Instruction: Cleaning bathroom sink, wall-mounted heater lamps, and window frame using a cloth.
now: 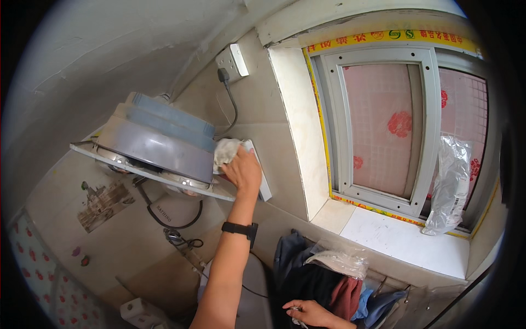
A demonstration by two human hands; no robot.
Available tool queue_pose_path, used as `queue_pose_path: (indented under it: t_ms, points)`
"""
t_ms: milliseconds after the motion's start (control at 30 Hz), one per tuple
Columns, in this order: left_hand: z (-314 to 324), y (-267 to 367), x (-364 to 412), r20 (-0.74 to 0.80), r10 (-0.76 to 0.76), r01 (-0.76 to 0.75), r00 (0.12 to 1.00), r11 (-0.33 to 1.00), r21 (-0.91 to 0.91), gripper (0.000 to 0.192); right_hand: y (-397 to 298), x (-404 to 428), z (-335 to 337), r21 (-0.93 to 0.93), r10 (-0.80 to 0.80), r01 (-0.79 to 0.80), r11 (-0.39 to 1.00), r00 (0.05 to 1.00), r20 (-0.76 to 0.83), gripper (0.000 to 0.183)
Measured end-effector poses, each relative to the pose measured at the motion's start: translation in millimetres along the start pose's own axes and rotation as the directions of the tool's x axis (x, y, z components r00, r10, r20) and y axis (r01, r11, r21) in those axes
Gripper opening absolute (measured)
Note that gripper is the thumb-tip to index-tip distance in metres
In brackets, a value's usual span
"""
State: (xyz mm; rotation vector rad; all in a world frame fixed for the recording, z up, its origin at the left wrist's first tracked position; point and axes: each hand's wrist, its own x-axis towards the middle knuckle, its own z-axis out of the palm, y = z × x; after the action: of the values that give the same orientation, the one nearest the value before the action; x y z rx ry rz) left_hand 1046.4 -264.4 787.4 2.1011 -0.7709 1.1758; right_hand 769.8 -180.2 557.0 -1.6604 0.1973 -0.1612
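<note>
A wall-mounted bathroom heater point(156, 144) juts out on the left, with a grey-blue housing and round heat lamps point(189, 185) along its lower panel. My left hand point(245, 168), raised on an outstretched arm with a black watch, grips a crumpled whitish cloth point(227, 151). The cloth is at the right end of the housing, beside a white wall-mounted panel point(261, 181) partly covered by my hand. Low in the view, my right hand point(310, 312) has its fingers curled around a small crumpled pale piece point(295, 314), probably cloth, mostly hidden.
A socket point(232, 63) with a plugged-in cable is above. Clothes point(316, 283) hang below the windowsill point(402, 242). A clear plastic bag point(448, 189) leans against the sliding window point(382, 127). A shower hose point(176, 226) loops beneath the heater.
</note>
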Motion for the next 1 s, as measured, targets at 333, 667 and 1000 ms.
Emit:
queue_pose_path:
  t_ms: [333,667,1000]
  points:
    - [25.0,-7.9,41.8,0.076,0.030,-0.045,0.997,0.977,0.207,0.030,-4.0,-7.5,-3.1,0.011,0.008,-0.008,1.000,1.000,-0.006,0.023]
    - [21.3,-10.3,-8.9,0.154,0.214,-0.182,0.965,0.963,-0.197,0.023,-0.7,-2.5,4.1,0.023,-0.005,0.005,1.000,1.000,-0.008,0.021]
    - [44.4,0.3,-30.0,0.259,0.192,0.056,0.947,0.693,-0.719,0.056,0.4,-2.1,14.8,-0.009,0.005,-0.005,1.000,1.000,-0.022,0.019]
